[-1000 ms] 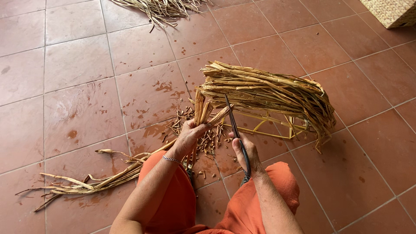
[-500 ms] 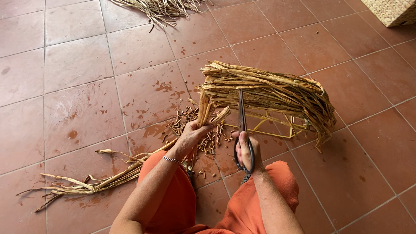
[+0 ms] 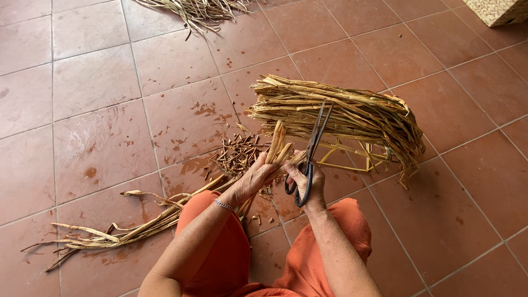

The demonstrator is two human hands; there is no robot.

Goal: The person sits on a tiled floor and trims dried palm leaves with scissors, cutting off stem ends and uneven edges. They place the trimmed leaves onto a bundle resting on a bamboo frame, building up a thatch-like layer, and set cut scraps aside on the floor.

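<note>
My left hand (image 3: pixel 254 180) grips a small bundle of dried plant stalks (image 3: pixel 277 144), with its cut ends pointing up and its long tails trailing left over my knee. My right hand (image 3: pixel 302 181) holds dark metal scissors (image 3: pixel 312 148), blades nearly closed and pointing up beside the bundle's ends. Just beyond the hands a thick bunch of dried stalks (image 3: pixel 341 113) lies draped over a yellow wire frame (image 3: pixel 352 157) on the red tile floor.
Short cut-off bits (image 3: pixel 237 155) are scattered on the tiles in front of my knees. Long stalk tails (image 3: pixel 110 234) stretch to the lower left. More loose stalks (image 3: pixel 198 10) lie at the top edge. A woven basket corner (image 3: pixel 498 11) shows at top right.
The scissors swung from leaning left across the bundle's ends to pointing upright, to the right of the bundle. My left hand kept its hold on the stalks.
</note>
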